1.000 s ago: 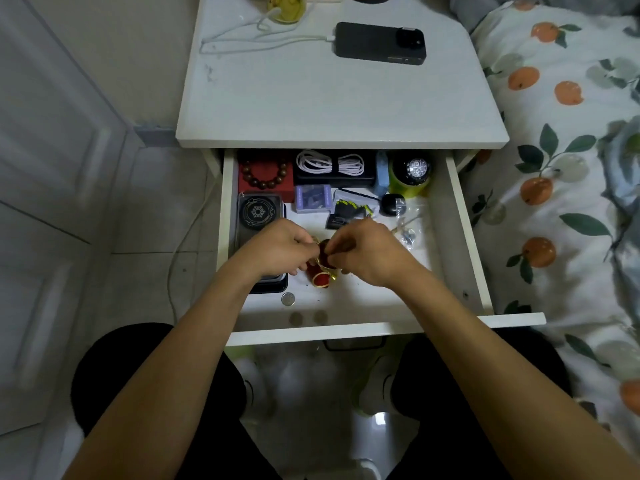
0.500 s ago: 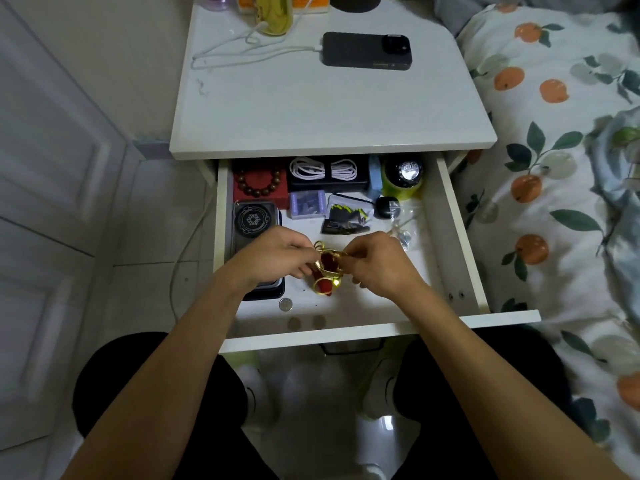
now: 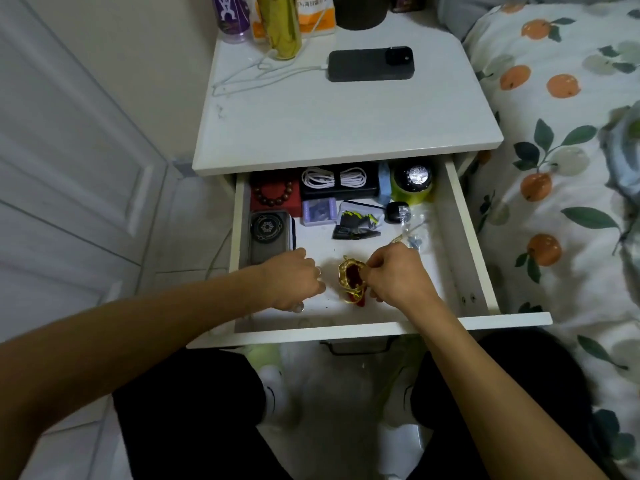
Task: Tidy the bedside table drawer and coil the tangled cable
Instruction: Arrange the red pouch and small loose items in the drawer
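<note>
dim, flat indoor light | soft focus | wide-angle bending at edges

The white bedside table (image 3: 329, 133) carries a black phone (image 3: 370, 64), its white cable (image 3: 263, 72) and bottles (image 3: 256, 19).

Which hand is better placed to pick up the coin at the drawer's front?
Left. The left hand hovers right over the coin with nothing visibly held, while the right hand already pinches the red-and-gold pouch.
</note>
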`<state>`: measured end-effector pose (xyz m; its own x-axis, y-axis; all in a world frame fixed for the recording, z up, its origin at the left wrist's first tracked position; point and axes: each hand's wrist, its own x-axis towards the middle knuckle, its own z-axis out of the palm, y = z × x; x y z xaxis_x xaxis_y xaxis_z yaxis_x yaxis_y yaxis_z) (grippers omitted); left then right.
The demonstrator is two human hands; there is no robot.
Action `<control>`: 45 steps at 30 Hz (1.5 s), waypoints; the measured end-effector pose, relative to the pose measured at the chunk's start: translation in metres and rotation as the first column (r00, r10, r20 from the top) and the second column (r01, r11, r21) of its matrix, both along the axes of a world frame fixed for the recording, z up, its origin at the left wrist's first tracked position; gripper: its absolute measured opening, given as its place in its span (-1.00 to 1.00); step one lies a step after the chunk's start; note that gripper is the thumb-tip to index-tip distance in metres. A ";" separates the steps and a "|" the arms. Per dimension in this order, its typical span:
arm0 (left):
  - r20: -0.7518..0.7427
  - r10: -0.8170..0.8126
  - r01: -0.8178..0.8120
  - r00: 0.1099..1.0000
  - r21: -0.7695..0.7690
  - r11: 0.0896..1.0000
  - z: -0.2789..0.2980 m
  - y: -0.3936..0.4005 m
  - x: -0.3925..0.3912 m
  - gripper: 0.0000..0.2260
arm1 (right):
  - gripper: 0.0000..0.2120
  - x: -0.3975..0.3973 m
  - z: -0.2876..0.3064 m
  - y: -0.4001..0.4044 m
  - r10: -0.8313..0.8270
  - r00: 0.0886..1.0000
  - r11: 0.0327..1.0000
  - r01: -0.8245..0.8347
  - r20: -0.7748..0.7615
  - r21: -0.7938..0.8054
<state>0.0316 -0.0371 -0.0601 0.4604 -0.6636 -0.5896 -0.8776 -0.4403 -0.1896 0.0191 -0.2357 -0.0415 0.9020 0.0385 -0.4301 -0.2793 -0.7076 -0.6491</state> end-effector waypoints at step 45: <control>-0.137 -0.191 0.143 0.972 -0.301 0.943 -0.023 -0.002 -0.005 -0.82 | -0.81 0.001 -0.009 -0.002 -0.053 0.998 0.998 0.055 -0.043 0.036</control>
